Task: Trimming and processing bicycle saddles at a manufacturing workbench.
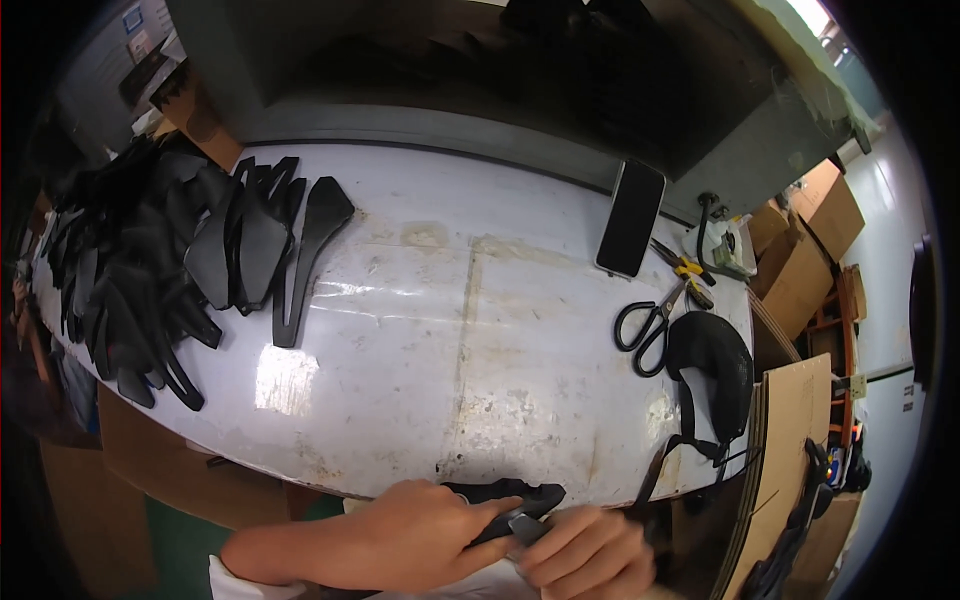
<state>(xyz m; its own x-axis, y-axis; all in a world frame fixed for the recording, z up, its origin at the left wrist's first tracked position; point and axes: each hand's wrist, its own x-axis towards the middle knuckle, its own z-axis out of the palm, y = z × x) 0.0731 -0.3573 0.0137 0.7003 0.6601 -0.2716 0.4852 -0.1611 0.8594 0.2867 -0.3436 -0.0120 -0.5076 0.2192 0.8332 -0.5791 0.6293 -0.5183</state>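
Observation:
At the table's near edge, my left hand (pixel 435 525) is closed round a dark, flat, shaped black piece (pixel 505 495). Close beside it my right hand (pixel 590 555) has its fingers curled in and is slightly blurred. A small grey end (pixel 524 526) shows between the two hands; I cannot make out what it belongs to. Similar black pieces (pixel 240 250) with wide heads and narrow tails lie at the left, one (pixel 318 225) a little apart from the rest.
A large heap of black pieces (pixel 130 260) covers the table's left end. Toward the right lie a phone (pixel 631 220), black-handled scissors (pixel 650 330), yellow-handled pliers (pixel 690 270) and a curved black strapped item (pixel 725 365). A grey shelf unit (pixel 400 125) runs along the back; cardboard (pixel 790 430) stands at the right.

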